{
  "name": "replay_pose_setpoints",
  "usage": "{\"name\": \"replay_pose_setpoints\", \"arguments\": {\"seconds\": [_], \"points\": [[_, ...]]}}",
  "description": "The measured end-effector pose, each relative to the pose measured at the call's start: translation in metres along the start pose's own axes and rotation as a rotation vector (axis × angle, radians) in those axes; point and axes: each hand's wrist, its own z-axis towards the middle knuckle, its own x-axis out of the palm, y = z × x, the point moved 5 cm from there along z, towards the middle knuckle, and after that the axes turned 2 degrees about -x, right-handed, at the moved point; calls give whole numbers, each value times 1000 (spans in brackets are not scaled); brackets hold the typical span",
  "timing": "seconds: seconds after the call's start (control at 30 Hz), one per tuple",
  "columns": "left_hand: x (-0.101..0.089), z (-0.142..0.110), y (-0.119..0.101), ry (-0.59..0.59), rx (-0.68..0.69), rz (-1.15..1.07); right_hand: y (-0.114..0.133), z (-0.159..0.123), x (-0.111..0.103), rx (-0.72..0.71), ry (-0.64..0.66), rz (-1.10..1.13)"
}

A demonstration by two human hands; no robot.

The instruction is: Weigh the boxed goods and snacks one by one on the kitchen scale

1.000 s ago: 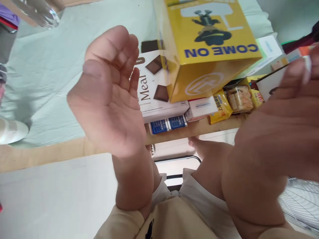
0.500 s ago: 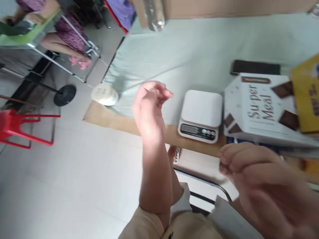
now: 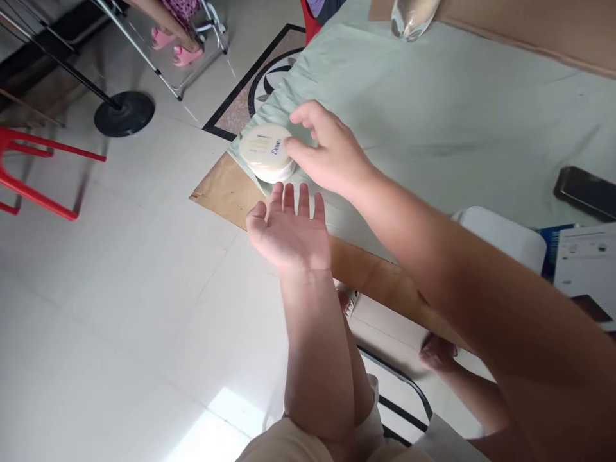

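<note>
Dove tub [image 3: 273,172] | round, white, cream lid [image 3: 264,146] | closed, upright | on pale green cloth [image 3: 423,122], near its corner

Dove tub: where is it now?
The Dove tub is left of centre in the head view, near a corner of the table, just past the left hand and beside the right hand.

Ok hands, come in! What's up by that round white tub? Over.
Left hand: empty, palm up, beside tub. Right hand: thumb near tub, contact unclear. Black phone: on pale green cloth, off right.
</note>
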Motion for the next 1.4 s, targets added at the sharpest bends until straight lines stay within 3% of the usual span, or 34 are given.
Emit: {"name": "replay_pose_setpoints", "arguments": {"seconds": [0.07, 0.17, 0.33, 0.5, 0.67, 0.73, 0.8, 0.9, 1.0, 1.1, 1.27, 1.4], "points": [[-6, 7, -6, -33, -21, -29, 10, 27, 20, -82, 107, -126], [-12, 15, -13, -59, -40, -63, 9, 46, 47, -105, 218, -261], [-14, 16, -10, -29, -126, -92, -5, 41, 61, -81, 169, -242], [-13, 13, -4, -4, -174, -73, -2, 2, 25, -92, -34, -190], [-5, 7, -6, 183, -71, 167, 4, -102, -49, -245, -381, -338], [0, 1, 0, 270, -84, 249, -10, -150, -80, -169, -494, -401], [6, -7, 10, 315, -122, 293, -31, -187, -108, -7, -596, -471], [17, -23, 31, 336, -161, 347, -63, -217, -136, 294, -659, -490], [32, -43, 62, 418, -177, 415, -83, -225, -145, 497, -621, -446], [45, -63, 98, 602, -174, 599, -97, -229, -144, 539, -623, -370], [46, -83, 146, 793, -234, 878, -113, -246, -138, 461, -692, -295], [42, -85, 160, 800, -244, 895, -94, -269, -125, 259, -608, -288]]}}
